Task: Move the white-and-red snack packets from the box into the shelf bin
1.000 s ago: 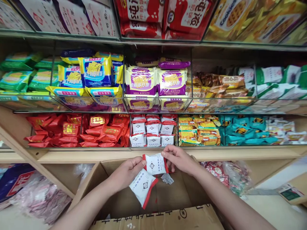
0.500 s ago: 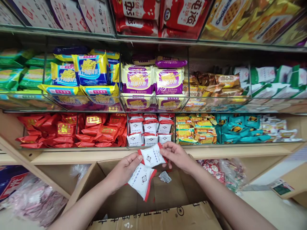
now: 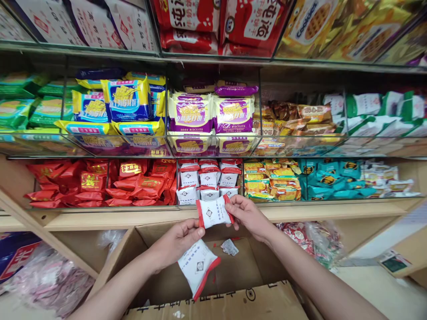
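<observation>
My right hand [image 3: 245,215] pinches the right end of a small white packet with red ends [image 3: 215,211], just below the shelf edge. Thumb and fingers of my left hand [image 3: 182,242] are closed on a second white packet [image 3: 198,266], which hangs down over the open cardboard box [image 3: 233,271]. The fingertips of my left hand are close to the left end of the upper packet; whether they touch it I cannot tell. Similar white and red packets [image 3: 209,178] stand stacked in the lower shelf compartment straight ahead.
Red packets [image 3: 140,180] fill the lower shelf at left, yellow [image 3: 271,180] and teal ones [image 3: 333,178] at right. Purple biscuit packs [image 3: 233,114] sit above. A paper scrap [image 3: 230,247] lies in the box. Plastic bags [image 3: 50,280] lie at lower left.
The upper packet has moved slightly up and right with my right hand. My left hand has dropped a little, and its packet hangs lower, apart from the upper one.
</observation>
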Demonstrator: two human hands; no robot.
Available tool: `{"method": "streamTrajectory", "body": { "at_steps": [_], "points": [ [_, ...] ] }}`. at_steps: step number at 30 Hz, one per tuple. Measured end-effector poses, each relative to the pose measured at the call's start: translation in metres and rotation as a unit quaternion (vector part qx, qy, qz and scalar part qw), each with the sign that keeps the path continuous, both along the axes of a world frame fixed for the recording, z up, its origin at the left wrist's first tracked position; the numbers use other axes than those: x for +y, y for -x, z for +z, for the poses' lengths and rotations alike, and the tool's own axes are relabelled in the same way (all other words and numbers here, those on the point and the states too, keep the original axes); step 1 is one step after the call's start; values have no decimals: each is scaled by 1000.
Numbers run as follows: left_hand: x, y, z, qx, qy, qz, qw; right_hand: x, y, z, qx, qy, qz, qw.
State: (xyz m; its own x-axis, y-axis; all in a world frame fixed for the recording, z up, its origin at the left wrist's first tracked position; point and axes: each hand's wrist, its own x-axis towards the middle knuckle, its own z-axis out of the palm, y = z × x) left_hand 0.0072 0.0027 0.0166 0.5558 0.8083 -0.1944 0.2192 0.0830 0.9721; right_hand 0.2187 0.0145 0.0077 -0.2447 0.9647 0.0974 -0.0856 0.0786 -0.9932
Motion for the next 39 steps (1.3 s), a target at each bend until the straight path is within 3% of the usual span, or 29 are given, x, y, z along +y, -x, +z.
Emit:
{"method": "streamTrajectory", "body": {
  "at_steps": [3, 6, 11, 14, 17, 22, 25, 29, 32, 37, 39],
  "points": [
    [-3, -2, 1, -14, -9, -27, 999, -1, 1, -1, -16, 2, 26, 1000],
    [-3, -4, 1, -22, 14, -1, 1000, -2, 3, -1, -44, -8, 34, 998],
    [0, -1, -4, -39, 62, 35, 997, -2, 5, -4, -103, -47, -13, 993],
    [1, 0, -5, -56, 76, 44, 995, -5, 6, -5, -123, -110, -63, 984],
    [0, -1, -3, -60, 88, 51, 993, -11, 6, -2, -160, -210, -70, 962],
    [-3, -2, 2, -70, 105, 65, 990, -18, 5, 3, -266, -402, -7, 876],
    [-5, -2, 5, -76, 110, 84, 987, -15, 5, -1, -295, -489, -7, 821],
    [-4, -2, 7, -73, 101, 119, 985, -8, 3, 1, -336, -574, -46, 745],
    [-1, -1, 5, -64, 80, 136, 985, 5, -1, 13, -352, -613, -103, 699],
    [0, 0, -1, -48, 67, 117, 990, 40, -4, 39, -420, -656, -185, 599],
    [-1, 1, -2, -40, 60, 101, 992, 51, -2, 44, -452, -649, -216, 572]
  ]
}}
